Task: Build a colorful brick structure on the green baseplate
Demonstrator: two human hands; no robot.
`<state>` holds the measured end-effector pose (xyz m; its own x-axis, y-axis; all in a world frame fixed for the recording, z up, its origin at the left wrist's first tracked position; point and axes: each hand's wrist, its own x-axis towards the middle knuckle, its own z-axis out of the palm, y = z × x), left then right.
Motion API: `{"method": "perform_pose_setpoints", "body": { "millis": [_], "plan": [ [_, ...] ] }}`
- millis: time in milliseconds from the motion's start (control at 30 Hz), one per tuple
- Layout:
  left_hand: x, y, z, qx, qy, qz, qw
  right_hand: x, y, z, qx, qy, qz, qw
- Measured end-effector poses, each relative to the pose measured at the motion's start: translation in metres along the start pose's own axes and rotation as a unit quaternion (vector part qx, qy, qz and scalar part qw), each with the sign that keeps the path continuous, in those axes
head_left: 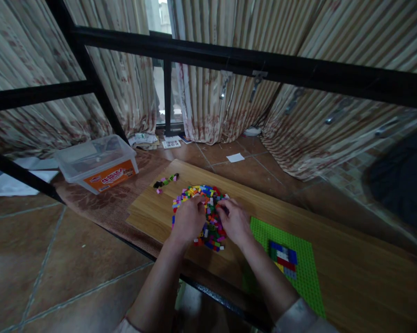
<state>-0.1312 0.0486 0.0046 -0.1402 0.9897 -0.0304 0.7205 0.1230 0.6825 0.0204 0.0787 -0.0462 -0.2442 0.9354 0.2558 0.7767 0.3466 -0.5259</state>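
A heap of small toy building bricks in many colours lies on the wooden board. Over the heap's left side is my left hand, its fingers curled down and partly hidden behind the back of the hand. My right hand reaches in from the right, thumb and forefinger bent together at the bricks. Whatever either hand grips is too small or too covered to make out. To the right, partly behind my right forearm, lies a green baseplate. On it is a flat block of joined bricks in blue, white, red, green, yellow and grey.
A few black, green and pink bricks lie apart at the board's far left. Beyond stands a clear plastic tub with an orange label. A black metal rail crosses in front of the curtains. Paper lies on the tiled floor.
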Motion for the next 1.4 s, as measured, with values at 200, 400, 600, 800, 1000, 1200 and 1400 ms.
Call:
{"method": "perform_pose_setpoints", "body": {
  "millis": [200, 400, 600, 800, 1000, 1200, 1400],
  "plan": [
    [0.000, 0.003, 0.001, -0.009, -0.009, 0.007, 1.000, 0.003, -0.005, 0.002, -0.041, -0.050, -0.022, 0.998],
    [0.002, 0.001, 0.008, -0.144, -0.017, 0.022, 0.989, -0.004, -0.011, -0.010, 0.113, 0.019, 0.017, 0.993],
    [-0.006, 0.012, 0.031, -0.432, -0.177, 0.018, 0.884, -0.046, -0.021, -0.035, 0.270, 0.099, 0.085, 0.954],
    [-0.018, 0.019, 0.042, -0.380, -0.272, 0.045, 0.883, -0.076, -0.008, -0.040, 0.440, 0.087, 0.161, 0.879],
    [-0.015, 0.025, 0.037, -0.353, -0.263, 0.024, 0.898, -0.079, 0.005, -0.028, 0.568, 0.086, 0.257, 0.777],
    [-0.008, 0.026, 0.038, -0.294, -0.172, -0.002, 0.940, -0.086, 0.014, -0.017, 0.194, 0.107, 0.130, 0.966],
    [-0.015, 0.038, 0.054, -0.227, -0.156, 0.069, 0.959, -0.086, 0.009, -0.012, 0.117, 0.092, 0.098, 0.984]
  ]
}}
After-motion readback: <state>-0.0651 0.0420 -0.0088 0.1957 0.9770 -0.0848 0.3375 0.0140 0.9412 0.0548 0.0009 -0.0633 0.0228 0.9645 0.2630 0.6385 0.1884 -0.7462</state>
